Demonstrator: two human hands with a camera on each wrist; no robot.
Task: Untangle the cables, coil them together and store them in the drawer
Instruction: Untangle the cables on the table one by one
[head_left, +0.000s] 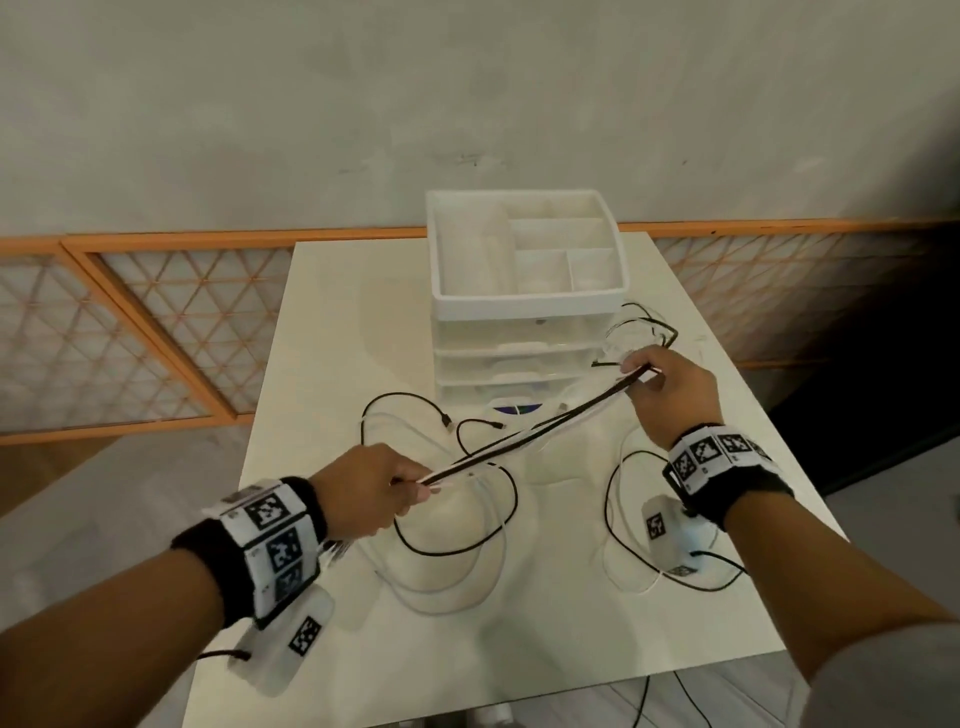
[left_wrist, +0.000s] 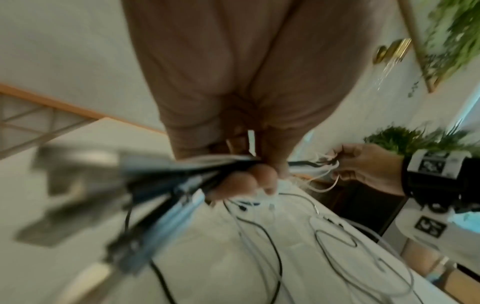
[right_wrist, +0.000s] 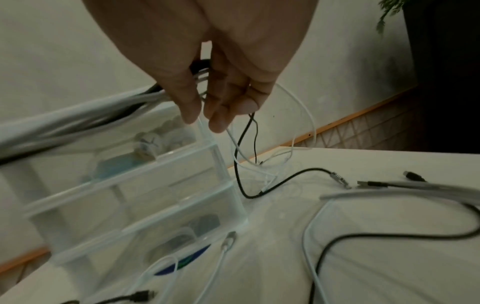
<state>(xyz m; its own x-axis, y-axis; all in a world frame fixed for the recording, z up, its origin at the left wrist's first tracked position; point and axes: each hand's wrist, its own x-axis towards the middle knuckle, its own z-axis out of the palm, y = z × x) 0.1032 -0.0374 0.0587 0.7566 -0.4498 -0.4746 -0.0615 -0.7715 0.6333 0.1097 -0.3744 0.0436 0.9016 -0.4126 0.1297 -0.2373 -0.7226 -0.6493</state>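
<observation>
Table (head_left: 332, 364): white top filling the centre of the head view; it bears the drawer unit and most of the cable slack.
Drawer unit (head_left: 514, 358): clear plastic stack, upper centre of the head view, with a white divided tray (head_left: 524, 304) on top. All drawer fronts look shut. Whichever drawer is used likely needs a free hand to open it.
Cables (head_left: 535, 428): black and white leads gathered into one bunch, stretched taut on a diagonal across mid-frame between the two hands. Loose loops trail on the table at lower centre and lower right; a few ends hang past the right hand beside the unit.
Handling (judgement): light, limp, thin; they slide easily and spring out of a coil. Plug ends may snag on crossing loops. Best held as a bunch near the ends, not by one strand.
Left hand (head_left: 371, 493): lower left of centre, fingers curled tight around the bunch's near end.
Right hand (head_left: 667, 387): right of centre, thumb and fingertips (right_wrist: 215, 121) pinching the far end.
In the way: loops on the table cross each other and lie against the unit's lowest drawer front.
Small items: a dark disc-like object (head_left: 517, 410) at the unit's foot, too blurred to identify.
</observation>
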